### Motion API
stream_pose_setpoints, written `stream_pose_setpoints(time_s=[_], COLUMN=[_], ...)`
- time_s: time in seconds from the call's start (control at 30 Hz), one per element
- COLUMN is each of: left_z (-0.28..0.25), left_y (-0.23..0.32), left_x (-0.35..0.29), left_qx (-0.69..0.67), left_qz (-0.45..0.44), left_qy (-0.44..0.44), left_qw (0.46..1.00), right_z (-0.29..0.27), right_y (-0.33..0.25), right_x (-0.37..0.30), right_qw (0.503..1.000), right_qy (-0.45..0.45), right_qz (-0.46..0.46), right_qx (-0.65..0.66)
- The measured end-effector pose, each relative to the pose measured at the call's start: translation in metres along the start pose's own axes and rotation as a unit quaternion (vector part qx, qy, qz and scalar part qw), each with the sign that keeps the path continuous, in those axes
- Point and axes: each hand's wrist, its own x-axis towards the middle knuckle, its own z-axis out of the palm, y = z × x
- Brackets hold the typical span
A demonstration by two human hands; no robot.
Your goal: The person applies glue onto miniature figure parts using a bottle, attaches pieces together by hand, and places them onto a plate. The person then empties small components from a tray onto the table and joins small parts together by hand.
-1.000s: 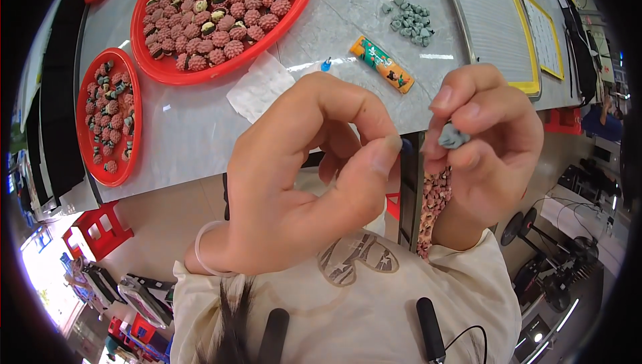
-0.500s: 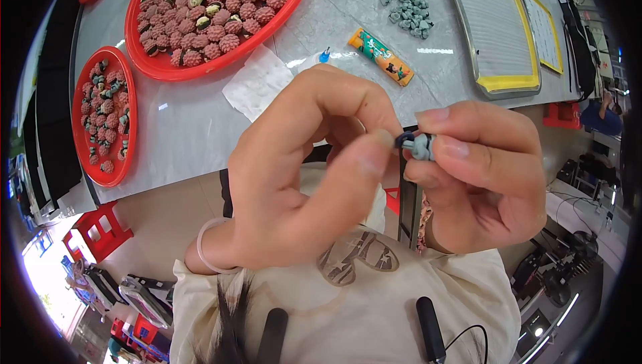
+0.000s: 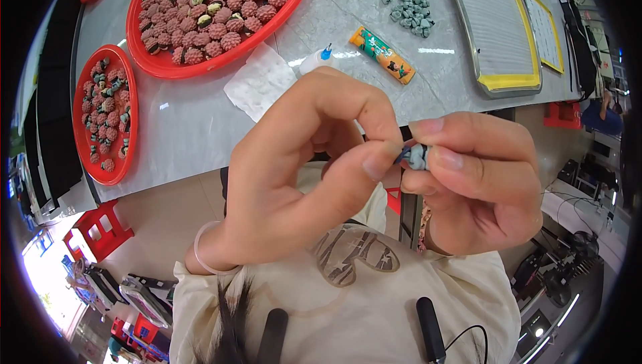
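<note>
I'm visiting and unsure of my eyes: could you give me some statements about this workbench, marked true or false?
1. The right hand holds a small grey-blue piece. True.
2. The left hand lies flat and open. False: it is curled, pinching a thin dark-blue object.
3. The large round red plastic tray holds knobbly pink pieces. True.
4. The orange-and-green tube-shaped package stands upright. False: it lies on the glossy grey table.
</note>
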Motion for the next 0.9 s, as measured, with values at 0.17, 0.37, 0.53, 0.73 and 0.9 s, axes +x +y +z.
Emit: stream_pose_setpoints(time_s=[0.17, 0.37, 0.53, 0.73, 0.9], left_z=[-0.005, -0.005, -0.009, -0.051, -0.093], left_y=[-0.007, -0.004, 0.005, 0.064, 0.088], left_x=[0.003, 0.005, 0.010, 0.038, 0.140], left_qx=[0.303, 0.383, 0.408, 0.536, 0.586], left_qz=[0.234, 0.298, 0.311, 0.279, 0.157], left_qy=[-0.028, 0.001, 0.007, 0.097, 0.027], left_qw=[0.923, 0.874, 0.858, 0.791, 0.795], right_z=[0.007, 0.013, 0.005, -0.047, -0.050], right_y=[0.004, 0.013, 0.031, 0.091, 0.148], right_x=[-0.009, -0.006, -0.001, 0.035, 0.060], right_qw=[0.996, 0.939, 0.878, 0.950, 0.949], right_qy=[0.038, 0.084, 0.038, 0.093, 0.024], right_qz=[0.052, 0.171, 0.193, 0.246, 0.314], right_qx=[0.063, 0.285, 0.437, 0.166, -0.019])
